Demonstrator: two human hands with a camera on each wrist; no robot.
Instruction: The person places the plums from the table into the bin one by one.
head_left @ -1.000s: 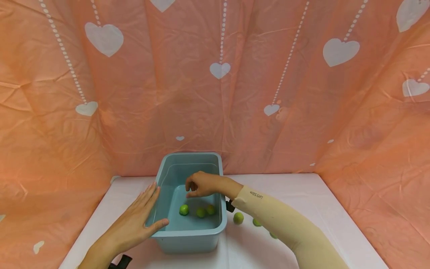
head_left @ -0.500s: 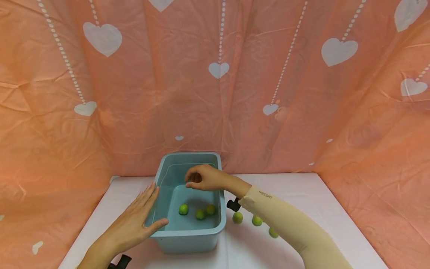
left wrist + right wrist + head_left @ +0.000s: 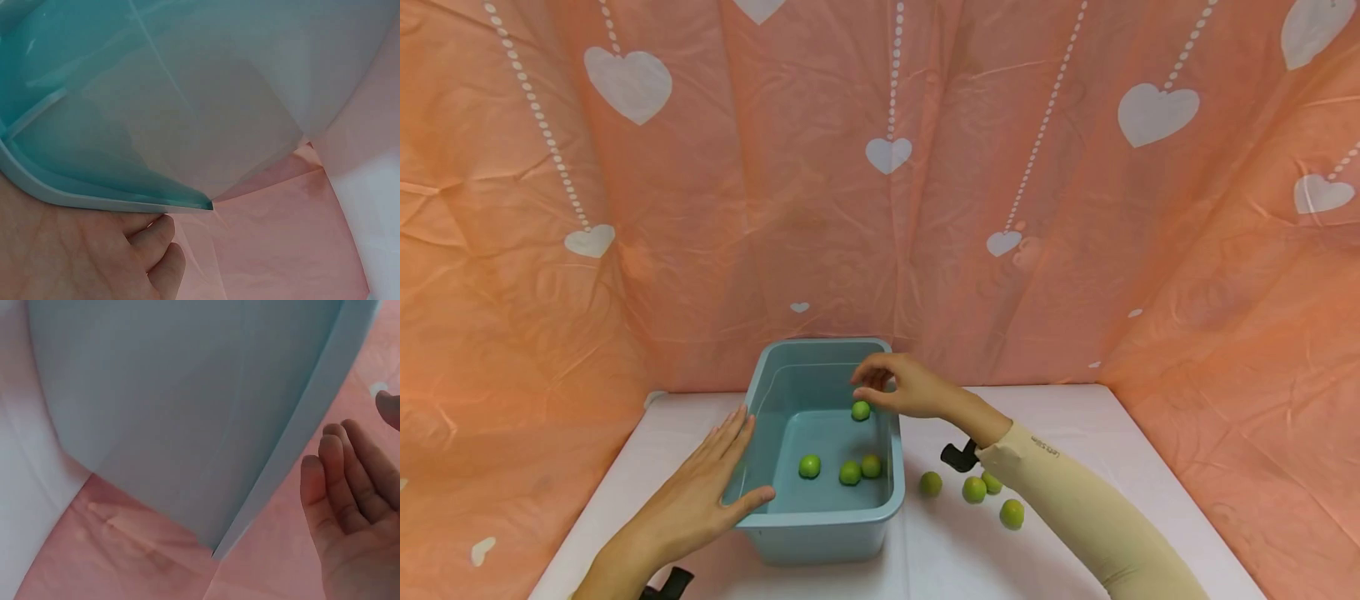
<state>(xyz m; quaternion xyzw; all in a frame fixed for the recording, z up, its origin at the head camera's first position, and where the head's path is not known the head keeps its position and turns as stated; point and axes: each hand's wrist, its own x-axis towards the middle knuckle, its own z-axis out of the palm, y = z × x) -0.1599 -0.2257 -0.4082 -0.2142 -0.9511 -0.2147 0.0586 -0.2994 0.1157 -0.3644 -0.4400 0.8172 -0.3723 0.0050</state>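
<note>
A blue-grey plastic tub [image 3: 820, 521] stands on the table with several green limes [image 3: 809, 466] on its floor. One lime [image 3: 861, 410] lies near the far right part of the tub, just below my right hand [image 3: 910, 386]. That hand hovers over the tub's right rim, its fingers loosely bent; the right wrist view shows nothing in the fingers [image 3: 334, 481]. My left hand [image 3: 700, 483] rests along the tub's left rim with straight fingers and the thumb over the near corner. In the left wrist view the palm lies against the rim [image 3: 94, 201].
Several more limes [image 3: 974, 489] lie on the white table [image 3: 940, 558] right of the tub, near my right forearm. An orange curtain with white hearts [image 3: 880, 250] encloses the back and sides. Black camera mounts [image 3: 958, 457] hang at the wrists.
My right hand has risen out of the tub and moved right to its rim. A lime has come into view beneath it, and more table limes are uncovered. The left hand stays put.
</note>
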